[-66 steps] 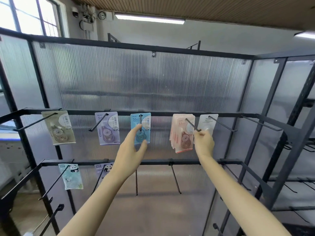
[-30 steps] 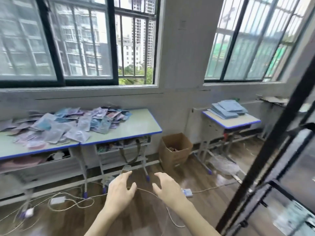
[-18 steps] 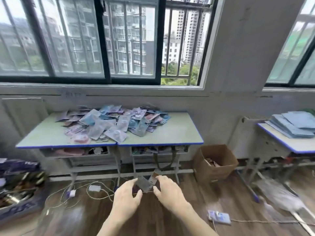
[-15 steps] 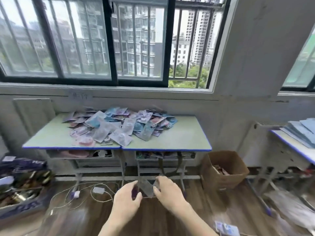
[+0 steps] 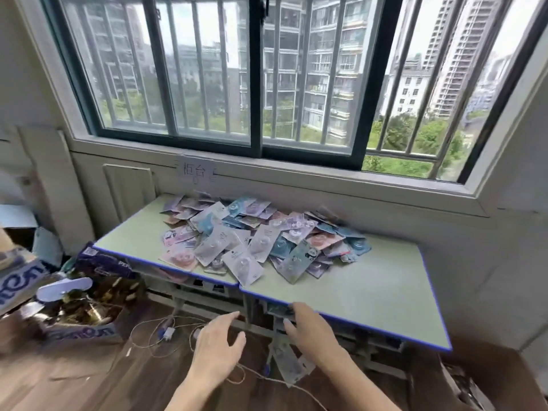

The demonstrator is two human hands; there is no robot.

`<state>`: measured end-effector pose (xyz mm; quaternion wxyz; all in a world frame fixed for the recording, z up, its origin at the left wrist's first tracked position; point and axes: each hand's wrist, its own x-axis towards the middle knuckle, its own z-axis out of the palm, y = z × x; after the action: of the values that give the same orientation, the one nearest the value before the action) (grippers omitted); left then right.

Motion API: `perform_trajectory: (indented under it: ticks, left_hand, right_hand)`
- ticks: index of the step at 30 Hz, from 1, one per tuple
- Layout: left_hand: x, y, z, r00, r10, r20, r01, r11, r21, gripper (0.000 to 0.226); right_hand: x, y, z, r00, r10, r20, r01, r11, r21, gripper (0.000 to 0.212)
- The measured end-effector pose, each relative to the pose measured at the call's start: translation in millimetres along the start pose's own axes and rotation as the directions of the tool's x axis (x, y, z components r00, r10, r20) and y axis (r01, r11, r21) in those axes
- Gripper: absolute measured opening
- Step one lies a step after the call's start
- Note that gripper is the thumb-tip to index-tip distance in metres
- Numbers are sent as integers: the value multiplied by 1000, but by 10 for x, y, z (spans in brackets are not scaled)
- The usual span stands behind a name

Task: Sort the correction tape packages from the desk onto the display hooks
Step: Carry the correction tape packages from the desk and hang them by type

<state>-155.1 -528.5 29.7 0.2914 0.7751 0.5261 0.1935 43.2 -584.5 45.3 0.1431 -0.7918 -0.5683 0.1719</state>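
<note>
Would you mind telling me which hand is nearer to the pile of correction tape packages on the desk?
The right hand. It is at the desk's front edge, below the pile of correction tape packages. The left hand hangs lower, over the floor, clear of the desk.

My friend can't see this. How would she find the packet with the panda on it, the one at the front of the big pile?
Start at the green desk under the window, then go to the heap of correction tape packages on it. The panda packet lies at the heap's near right edge, tilted, its bottom corner poking out onto bare desk. It is teal-grey with a black-and-white panda, beside plain white packets.
</note>
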Motion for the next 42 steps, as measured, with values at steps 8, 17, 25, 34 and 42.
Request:
perform_trajectory:
  ticks: [8,17,25,34,42]
  left_hand:
    - [635,-208,-161,995,-72,-66,73,997,5,48]
    - [1933,-813,-562,994,-76,-82,75,997,-13,46]
    - [2926,-1294,-952,998,-56,18,56,998,-2,45]
    - [3648,-1288,-916,992,-16,129,18,1000,-15,48]
    - [4343,-1154,-810,987,10,163,2,998,-69,50]
  right_hand:
    - [881,-325,84,992,-96,77,97,995,-13,41]
    - [2206,-924,323,992,-102,72,102,995,9,39]
    - [3117,-1448,437,995,-27,95,28,1000,-14,35]
    - [3822,-1334,387,983,168,76,-171,985,33,38]
    - [4747,-994,165,954,300,18,-298,937,182,18]
